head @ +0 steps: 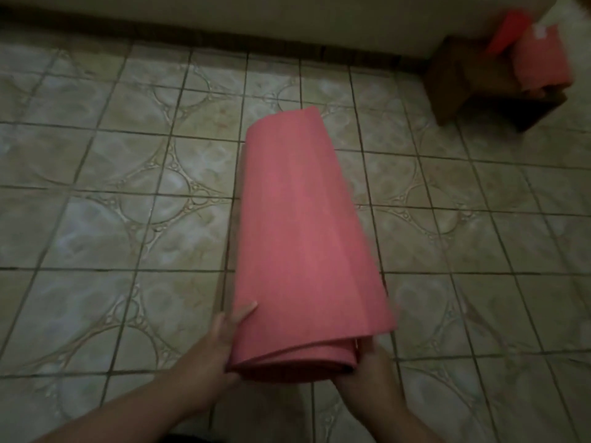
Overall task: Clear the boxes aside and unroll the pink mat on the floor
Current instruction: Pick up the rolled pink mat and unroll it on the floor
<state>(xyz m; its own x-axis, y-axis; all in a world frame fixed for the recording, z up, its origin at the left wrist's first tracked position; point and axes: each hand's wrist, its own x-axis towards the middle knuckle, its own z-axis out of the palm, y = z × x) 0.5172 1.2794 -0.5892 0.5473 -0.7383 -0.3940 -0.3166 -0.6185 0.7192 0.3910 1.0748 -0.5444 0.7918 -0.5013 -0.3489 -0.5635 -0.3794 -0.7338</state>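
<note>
The pink mat [300, 238] is rolled up and held over the tiled floor, its far end pointing away from me. My left hand [220, 346] grips the near end from the left, thumb lying on top of the roll. My right hand [367, 369] holds the same end from the right, fingers at the coil's edge. A brown cardboard box [467, 81] sits in the far right corner against the wall, with a pink-red box [540, 62] leaning on it.
Patterned beige floor tiles [128, 174] spread across the whole view. A pale wall [256, 14] with a dark baseboard runs along the back. The room is dim.
</note>
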